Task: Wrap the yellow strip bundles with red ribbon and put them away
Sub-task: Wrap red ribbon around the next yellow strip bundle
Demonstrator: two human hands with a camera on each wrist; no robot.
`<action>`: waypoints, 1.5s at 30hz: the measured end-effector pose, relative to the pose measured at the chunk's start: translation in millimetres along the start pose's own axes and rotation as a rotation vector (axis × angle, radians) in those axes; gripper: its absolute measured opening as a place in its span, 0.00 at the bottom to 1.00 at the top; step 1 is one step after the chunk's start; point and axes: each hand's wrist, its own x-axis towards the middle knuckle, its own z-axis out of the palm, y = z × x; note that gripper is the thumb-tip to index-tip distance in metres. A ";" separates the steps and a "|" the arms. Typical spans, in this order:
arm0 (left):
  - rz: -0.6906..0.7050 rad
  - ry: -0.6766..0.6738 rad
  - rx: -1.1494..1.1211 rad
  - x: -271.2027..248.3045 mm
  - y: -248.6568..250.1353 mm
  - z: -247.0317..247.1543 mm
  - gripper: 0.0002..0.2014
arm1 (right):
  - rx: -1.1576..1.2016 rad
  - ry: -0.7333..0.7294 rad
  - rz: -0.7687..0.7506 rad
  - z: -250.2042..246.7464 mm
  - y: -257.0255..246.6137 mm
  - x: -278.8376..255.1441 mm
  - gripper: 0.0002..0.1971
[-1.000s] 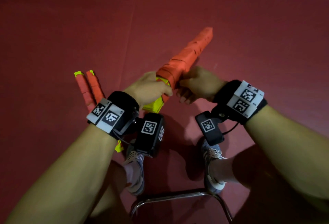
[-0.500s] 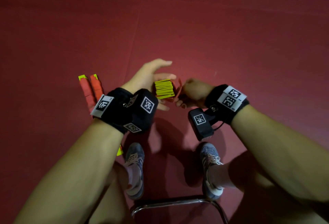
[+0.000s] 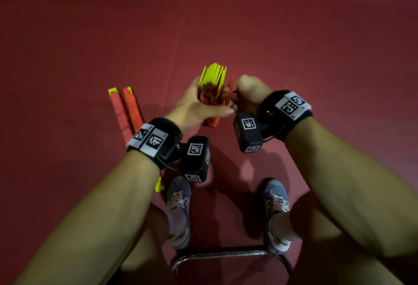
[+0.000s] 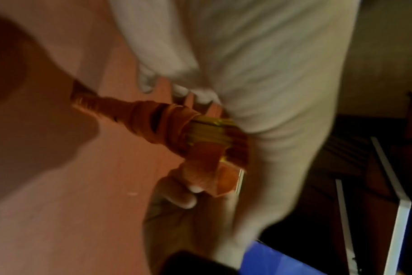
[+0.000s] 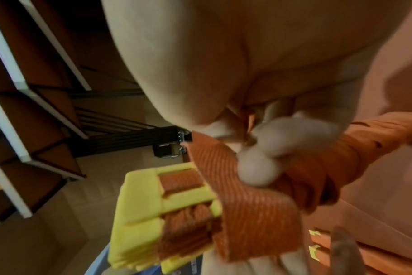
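Yellow strip bundle [image 3: 213, 76] in left hand [image 3: 196, 106]

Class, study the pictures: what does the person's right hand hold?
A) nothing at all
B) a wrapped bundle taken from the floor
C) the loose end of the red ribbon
C: the right hand pinches the red ribbon while the left hand grips the yellow strip bundle.
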 end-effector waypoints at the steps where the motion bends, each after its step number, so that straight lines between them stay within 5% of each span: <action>1: 0.036 0.030 0.026 -0.2 -2.8 2.9 0.34 | -0.018 -0.016 0.000 3.2 0.8 1.3 0.14; 5: 0.146 0.228 0.089 13.5 -9.9 -2.4 0.30 | 0.007 -0.086 -0.039 10.4 2.4 3.7 0.17; 9: 0.172 0.330 0.124 21.5 -8.1 -13.0 0.21 | -0.066 -0.103 -0.095 3.8 -6.0 -0.1 0.07; 15: 0.042 0.424 0.117 21.3 -12.0 -20.3 0.11 | -0.267 0.020 -0.309 5.9 5.3 -4.9 0.11; 19: 0.036 0.436 0.113 21.0 -17.7 -14.9 0.10 | -0.240 -0.111 -0.397 6.5 5.8 -13.0 0.18; 23: 0.108 0.299 0.099 20.8 -8.3 -5.5 0.04 | -0.128 -0.203 -0.358 5.4 6.6 -13.7 0.18; 28: 0.183 0.133 0.053 17.1 0.0 8.1 0.15 | -0.062 -0.251 -0.416 0.5 7.6 -14.5 0.08; 36: 0.132 0.048 0.068 29.8 -2.1 5.1 0.18 | 0.112 -0.073 -0.482 2.1 17.4 -11.0 0.05; 41: 0.126 -0.172 0.097 43.5 -6.6 -8.0 0.19 | 0.269 -0.016 -0.429 8.3 21.9 -14.5 0.10; 45: 0.116 -0.374 -0.123 36.0 -3.3 -10.8 0.20 | 0.366 0.017 -0.380 7.6 20.2 -11.9 0.10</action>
